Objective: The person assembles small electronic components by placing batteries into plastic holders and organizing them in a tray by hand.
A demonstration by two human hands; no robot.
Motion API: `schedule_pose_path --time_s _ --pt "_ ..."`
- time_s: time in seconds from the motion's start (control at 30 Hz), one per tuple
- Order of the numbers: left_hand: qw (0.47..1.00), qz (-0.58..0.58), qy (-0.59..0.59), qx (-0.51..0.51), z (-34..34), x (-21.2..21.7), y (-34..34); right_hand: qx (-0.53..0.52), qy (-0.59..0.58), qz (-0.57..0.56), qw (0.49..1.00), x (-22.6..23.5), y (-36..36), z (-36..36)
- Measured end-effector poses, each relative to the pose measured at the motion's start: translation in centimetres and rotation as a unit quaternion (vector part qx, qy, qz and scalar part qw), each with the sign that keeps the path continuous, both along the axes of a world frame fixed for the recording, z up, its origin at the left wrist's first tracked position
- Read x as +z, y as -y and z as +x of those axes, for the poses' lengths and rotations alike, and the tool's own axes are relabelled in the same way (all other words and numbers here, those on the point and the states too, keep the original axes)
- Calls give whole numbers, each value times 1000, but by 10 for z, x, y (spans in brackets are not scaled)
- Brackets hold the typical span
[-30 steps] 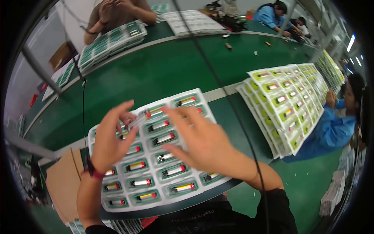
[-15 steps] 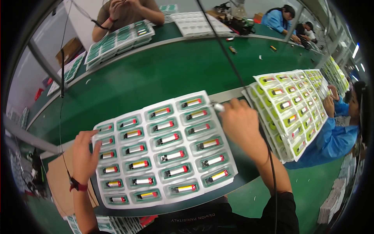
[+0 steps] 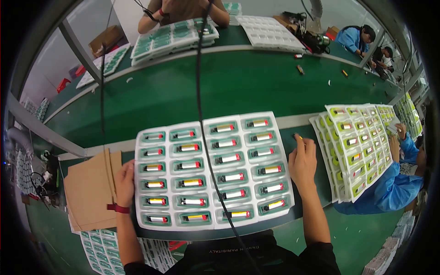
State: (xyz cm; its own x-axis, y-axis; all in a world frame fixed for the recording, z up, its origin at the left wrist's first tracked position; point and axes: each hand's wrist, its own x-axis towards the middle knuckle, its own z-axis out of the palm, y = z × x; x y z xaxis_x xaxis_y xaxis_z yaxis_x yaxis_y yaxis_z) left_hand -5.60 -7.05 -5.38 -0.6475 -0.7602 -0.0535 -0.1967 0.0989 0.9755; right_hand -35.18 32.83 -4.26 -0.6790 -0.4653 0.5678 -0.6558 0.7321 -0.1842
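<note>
A white moulded tray (image 3: 210,195) lies squarely on the table before me. Its teal pockets hold rows of small cylindrical cells (image 3: 229,177), mostly white or yellow with red ends. My left hand (image 3: 124,184) is at the tray's left edge, its fingers closed against the rim. Just off the right edge, my right hand (image 3: 303,161) is closed. A small thing with a dark and yellow tip (image 3: 298,136) sticks out past its fingers; its kind is not clear.
Brown cardboard (image 3: 91,192) lies left of the tray. To the right stand stacked white trays with yellow-green pockets (image 3: 362,146), near a blue-sleeved person. A green surface (image 3: 160,91) runs beyond, with loose cells (image 3: 300,69). A black cable (image 3: 200,91) hangs across my view.
The tray has turned from slanted to nearly straight. My left hand has moved down its left side. My right hand has drawn away from the top right corner.
</note>
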Motion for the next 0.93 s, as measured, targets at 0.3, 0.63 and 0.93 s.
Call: schedule_pose_path --time_s 0.3,0.63,0.93 --pt "997 60 -34 28 -21 -9 -1 12 319 -226 920 -27 33 -51" --pt "995 28 -71 63 -24 -1 -6 54 338 -266 901 -7 60 -45" --pt "993 -85 -45 67 -33 27 -2 2 270 -190 944 54 77 -47"
